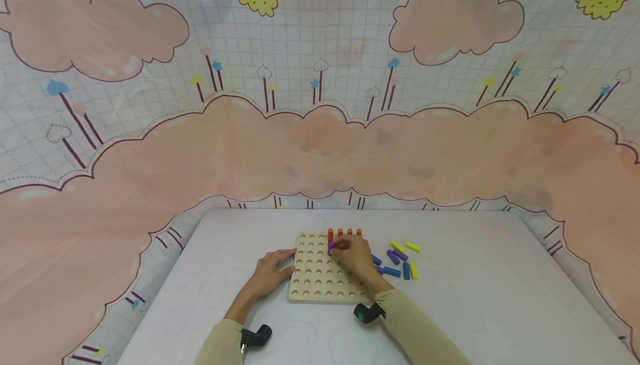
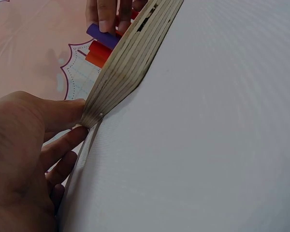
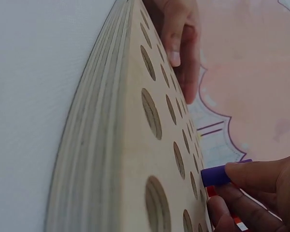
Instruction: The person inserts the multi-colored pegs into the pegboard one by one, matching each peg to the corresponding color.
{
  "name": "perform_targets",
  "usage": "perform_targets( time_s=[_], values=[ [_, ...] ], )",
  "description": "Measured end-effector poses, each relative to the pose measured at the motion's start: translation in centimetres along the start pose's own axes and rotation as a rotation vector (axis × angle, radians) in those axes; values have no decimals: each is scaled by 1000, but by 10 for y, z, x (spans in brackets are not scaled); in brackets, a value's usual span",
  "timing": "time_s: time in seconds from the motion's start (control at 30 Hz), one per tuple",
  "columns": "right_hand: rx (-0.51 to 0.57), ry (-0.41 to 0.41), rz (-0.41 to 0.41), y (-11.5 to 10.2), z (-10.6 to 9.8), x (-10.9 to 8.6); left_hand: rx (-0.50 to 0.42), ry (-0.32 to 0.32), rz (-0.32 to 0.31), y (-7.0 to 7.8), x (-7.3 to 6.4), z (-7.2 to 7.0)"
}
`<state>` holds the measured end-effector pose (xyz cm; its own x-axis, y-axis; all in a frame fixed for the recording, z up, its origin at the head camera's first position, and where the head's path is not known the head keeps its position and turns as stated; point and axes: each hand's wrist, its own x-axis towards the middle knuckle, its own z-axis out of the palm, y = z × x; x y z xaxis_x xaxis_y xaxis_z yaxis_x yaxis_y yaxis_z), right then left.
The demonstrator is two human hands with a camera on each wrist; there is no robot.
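A pale wooden board (image 1: 327,300) with rows of round holes lies on the white table. My right hand (image 1: 356,256) pinches a purple peg (image 3: 216,176) between thumb and fingers, upright over the board; its lower end is right at the holes in the right wrist view. Behind that hand, several orange-red pegs (image 1: 359,231) stand in the board's back row, at its right side. My left hand (image 1: 270,271) lies at the board's left side, thumb and fingertips touching the edge (image 2: 99,104) with the fingers mostly straight.
Right of the board, loose yellow pegs (image 1: 413,246), purple pegs (image 1: 393,257) and blue pegs (image 1: 392,271) are scattered on the table (image 1: 480,298). Some lie partly hidden behind my right hand. A patterned cloth (image 1: 320,154) hangs behind the table.
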<state>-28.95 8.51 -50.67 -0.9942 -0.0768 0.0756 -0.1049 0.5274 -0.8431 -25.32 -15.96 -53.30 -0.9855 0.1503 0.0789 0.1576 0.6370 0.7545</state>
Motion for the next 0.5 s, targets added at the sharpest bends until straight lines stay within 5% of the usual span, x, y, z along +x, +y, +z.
perform_targets(
  time_s=[0.5],
  values=[
    [-53,24,8,0,4,1,2,-8,10,0,0,-1]
  ],
)
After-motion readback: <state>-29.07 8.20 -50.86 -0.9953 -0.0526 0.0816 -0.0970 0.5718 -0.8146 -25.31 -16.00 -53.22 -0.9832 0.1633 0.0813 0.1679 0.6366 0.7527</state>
